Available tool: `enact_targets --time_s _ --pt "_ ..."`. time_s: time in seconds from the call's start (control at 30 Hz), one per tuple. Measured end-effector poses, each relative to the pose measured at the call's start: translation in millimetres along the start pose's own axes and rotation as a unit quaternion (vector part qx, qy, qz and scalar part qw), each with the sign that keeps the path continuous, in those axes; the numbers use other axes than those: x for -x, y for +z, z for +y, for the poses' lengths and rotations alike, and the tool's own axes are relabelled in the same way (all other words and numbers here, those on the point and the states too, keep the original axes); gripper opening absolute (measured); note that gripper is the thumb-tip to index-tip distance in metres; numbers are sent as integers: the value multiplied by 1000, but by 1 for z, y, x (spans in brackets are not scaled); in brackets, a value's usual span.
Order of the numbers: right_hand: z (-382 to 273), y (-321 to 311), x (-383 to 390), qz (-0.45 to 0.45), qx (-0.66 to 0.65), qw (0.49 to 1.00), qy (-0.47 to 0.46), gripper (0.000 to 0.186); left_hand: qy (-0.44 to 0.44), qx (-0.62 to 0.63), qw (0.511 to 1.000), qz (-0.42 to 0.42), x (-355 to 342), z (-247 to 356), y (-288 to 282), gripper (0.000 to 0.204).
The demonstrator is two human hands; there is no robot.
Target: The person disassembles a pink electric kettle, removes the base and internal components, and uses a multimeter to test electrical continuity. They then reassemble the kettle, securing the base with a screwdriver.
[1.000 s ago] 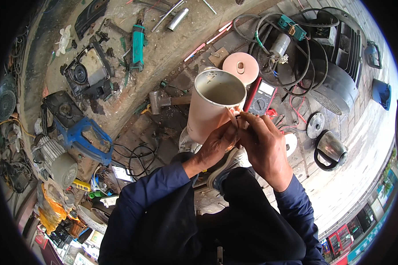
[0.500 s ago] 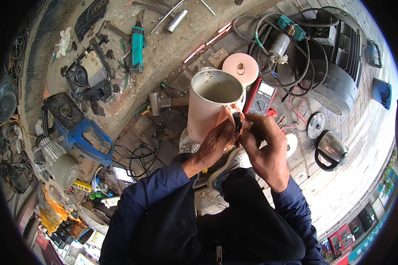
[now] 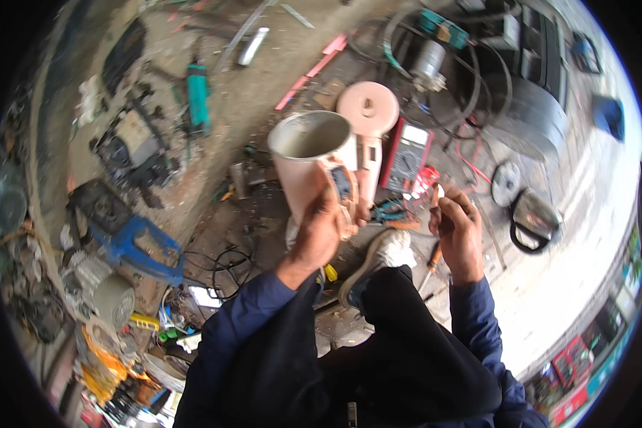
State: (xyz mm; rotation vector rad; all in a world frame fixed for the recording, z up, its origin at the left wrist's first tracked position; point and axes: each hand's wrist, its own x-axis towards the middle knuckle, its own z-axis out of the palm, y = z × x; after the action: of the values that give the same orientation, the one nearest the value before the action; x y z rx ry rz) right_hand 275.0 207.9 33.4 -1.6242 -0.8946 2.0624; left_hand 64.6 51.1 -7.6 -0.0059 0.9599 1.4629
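Note:
The cream-pink jug (image 3: 292, 178) stands upright before me, with a dark component in its opened handle (image 3: 340, 182). My left hand (image 3: 314, 235) grips that handle. Off to the right, my right hand (image 3: 460, 239) pinches a small pale piece (image 3: 437, 194), blurred by motion. Behind the jug lie a round pink lid (image 3: 381, 114) and a red multimeter (image 3: 414, 139). Between my hands are pliers (image 3: 389, 210) on the paving, and a screwdriver (image 3: 433, 260) lies below my right hand.
A blue tool body (image 3: 121, 232), motor (image 3: 110, 299) and coiled black cable (image 3: 232, 274) crowd the left. A green power tool (image 3: 198, 100) lies on the concrete ledge. A large grey machine (image 3: 531, 118), a cylinder with hoses (image 3: 428, 64) and a steel kettle (image 3: 538, 221) are at right.
My right hand has pulled away rightward from the handle with a small piece. My left hand still grips the handle, now showing more of it. The view has shifted and blurred.

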Motion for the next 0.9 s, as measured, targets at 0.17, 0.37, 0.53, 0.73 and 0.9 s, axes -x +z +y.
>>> enact_targets --time_s 0.17,0.37,0.53,0.73,0.9 --pt "21 -78 -10 38 -86 995 -14 26 8 8 1000 28 0 6 -1 84" --pt "52 -138 -52 135 33 989 -46 30 40 19 999 13 1 16 -9 78" --pt "77 -158 -116 147 258 952 -78 37 32 27 999 19 -2 16 -8 79" --pt "96 -173 -154 201 503 833 -117 38 24 33 999 6 -3 18 -8 77" --pt "109 -171 -156 187 523 813 -177 23 31 27 999 13 -3 18 -9 80"
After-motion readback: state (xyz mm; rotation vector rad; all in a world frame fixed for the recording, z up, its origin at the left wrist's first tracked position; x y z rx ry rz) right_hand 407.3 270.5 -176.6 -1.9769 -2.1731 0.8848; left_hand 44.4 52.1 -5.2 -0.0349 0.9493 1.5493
